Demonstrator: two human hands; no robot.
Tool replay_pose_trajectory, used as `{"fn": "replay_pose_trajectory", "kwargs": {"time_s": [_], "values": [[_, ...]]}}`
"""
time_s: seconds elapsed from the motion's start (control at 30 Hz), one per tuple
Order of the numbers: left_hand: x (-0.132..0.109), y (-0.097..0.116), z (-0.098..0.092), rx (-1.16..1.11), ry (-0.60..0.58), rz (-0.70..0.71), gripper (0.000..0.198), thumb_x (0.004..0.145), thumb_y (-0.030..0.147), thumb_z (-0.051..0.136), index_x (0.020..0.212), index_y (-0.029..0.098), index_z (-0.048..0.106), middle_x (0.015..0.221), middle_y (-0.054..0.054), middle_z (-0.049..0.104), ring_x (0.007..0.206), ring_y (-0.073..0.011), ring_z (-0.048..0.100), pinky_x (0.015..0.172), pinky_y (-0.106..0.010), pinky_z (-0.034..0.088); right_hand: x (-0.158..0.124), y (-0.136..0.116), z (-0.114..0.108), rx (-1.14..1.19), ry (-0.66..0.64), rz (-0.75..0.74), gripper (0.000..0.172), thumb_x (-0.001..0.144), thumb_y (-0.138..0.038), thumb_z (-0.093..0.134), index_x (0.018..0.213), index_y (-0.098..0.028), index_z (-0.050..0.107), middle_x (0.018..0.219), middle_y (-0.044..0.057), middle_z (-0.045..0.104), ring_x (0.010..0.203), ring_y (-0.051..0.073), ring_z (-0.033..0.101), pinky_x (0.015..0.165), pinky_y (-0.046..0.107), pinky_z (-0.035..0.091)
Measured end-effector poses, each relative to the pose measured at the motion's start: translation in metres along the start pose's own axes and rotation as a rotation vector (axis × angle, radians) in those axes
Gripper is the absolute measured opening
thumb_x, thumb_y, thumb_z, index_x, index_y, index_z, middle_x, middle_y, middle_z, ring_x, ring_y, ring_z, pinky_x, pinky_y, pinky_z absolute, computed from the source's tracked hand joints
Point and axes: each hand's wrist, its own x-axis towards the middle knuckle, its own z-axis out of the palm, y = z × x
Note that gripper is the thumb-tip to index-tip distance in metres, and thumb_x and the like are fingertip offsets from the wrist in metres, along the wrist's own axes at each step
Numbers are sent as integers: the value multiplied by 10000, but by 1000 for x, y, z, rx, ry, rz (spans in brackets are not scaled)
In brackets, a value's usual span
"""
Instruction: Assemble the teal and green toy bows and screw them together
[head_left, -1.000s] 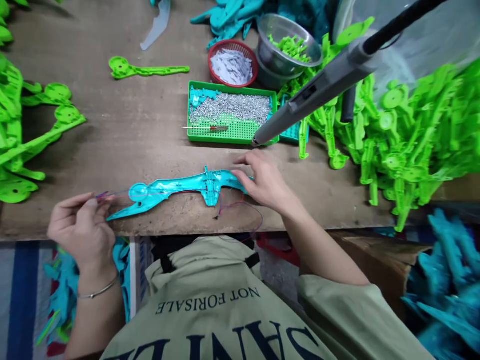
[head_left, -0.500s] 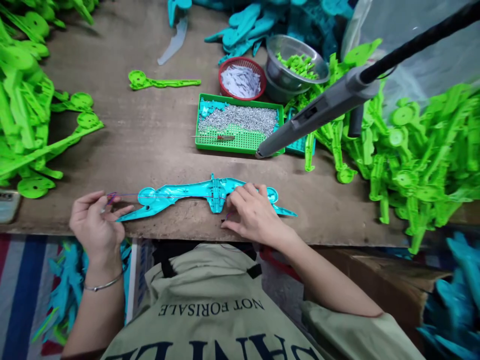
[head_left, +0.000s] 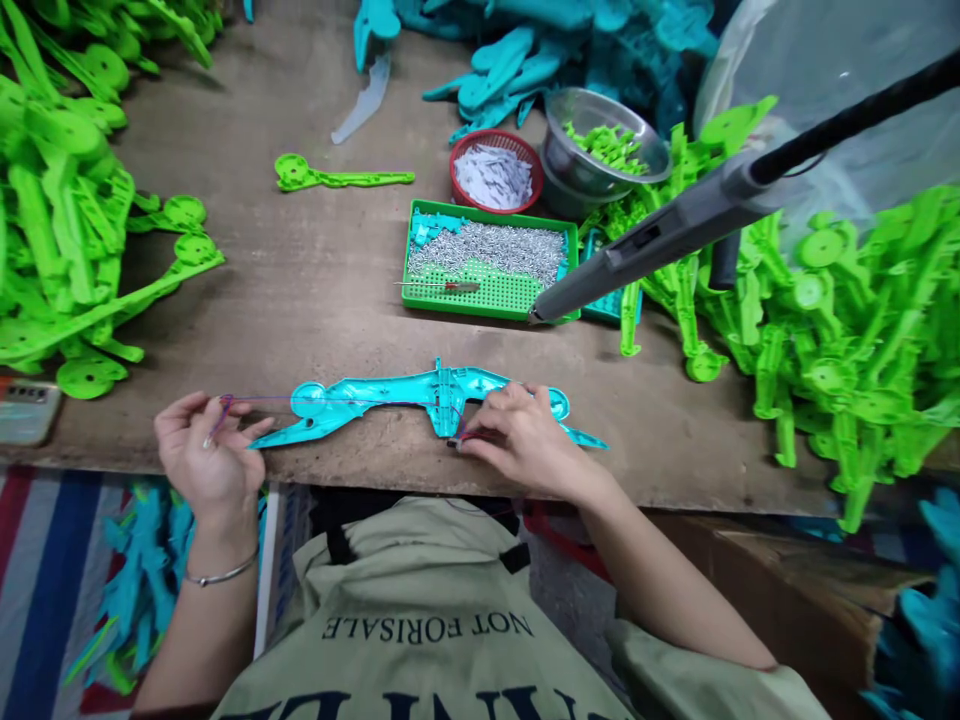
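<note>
A long turquoise plastic shell (head_left: 390, 388) with a ribbed middle piece lies open side up near the table's front edge. At its left end, my left hand (head_left: 214, 450) pinches a bunched end of thin red-and-blue wires (head_left: 259, 399), its other fingers loosely curled. The wires run taut along the shell toward its middle. Over the right half of the shell rests my right hand (head_left: 517, 437), thumb and fingers closed on the wires beside the middle piece. A small dark tip shows by that thumb; the palm hides part of the shell.
A grey electric screwdriver (head_left: 645, 245) hangs at an angle over a green tray (head_left: 487, 305) of screws. Behind stand a red basket (head_left: 495, 203) and a metal bowl (head_left: 559, 150). Green plastic parts pile up left (head_left: 67, 220) and right (head_left: 840, 330). A phone (head_left: 28, 412) lies at left.
The whole view has shifted slightly, so everything sits a little lower and further right. Both hands stay at the shell; the wire bunch in my left hand and the dark tip show more clearly.
</note>
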Motion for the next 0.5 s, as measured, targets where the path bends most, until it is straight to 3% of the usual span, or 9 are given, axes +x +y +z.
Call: {"fn": "replay_pose_trajectory", "kwargs": {"time_s": [0.13, 0.3, 0.4, 0.5], "values": [[-3, 2, 4, -11, -12, -37, 311, 632, 159, 652, 904, 243, 527, 695, 52, 575, 586, -129, 577, 446, -240, 560, 2, 10, -4, 238, 95, 38, 206, 976, -352, 586, 972, -249, 764, 930, 38, 781, 912, 219, 649, 895, 413, 382], [-6, 1, 8, 6, -39, -48, 275, 656, 166, 659, 891, 239, 537, 726, 55, 563, 613, -126, 584, 454, -237, 562, 8, 22, -10, 328, 234, 98, 215, 957, -321, 559, 922, -219, 746, 904, 46, 764, 857, 205, 667, 813, 355, 469], [-5, -1, 6, -1, -53, -56, 287, 650, 173, 676, 896, 240, 544, 734, 59, 570, 616, -115, 586, 481, -226, 564, 16, 28, -10, 309, 291, 111, 211, 933, -273, 531, 918, -194, 726, 908, 65, 735, 832, 201, 663, 762, 336, 490], [-1, -4, 3, -46, -42, -106, 302, 618, 173, 687, 886, 232, 564, 702, 57, 580, 612, -111, 586, 494, -207, 546, 23, 35, -4, 160, 444, 150, 231, 893, -200, 495, 950, -182, 718, 911, 83, 719, 870, 228, 655, 797, 370, 497]]}}
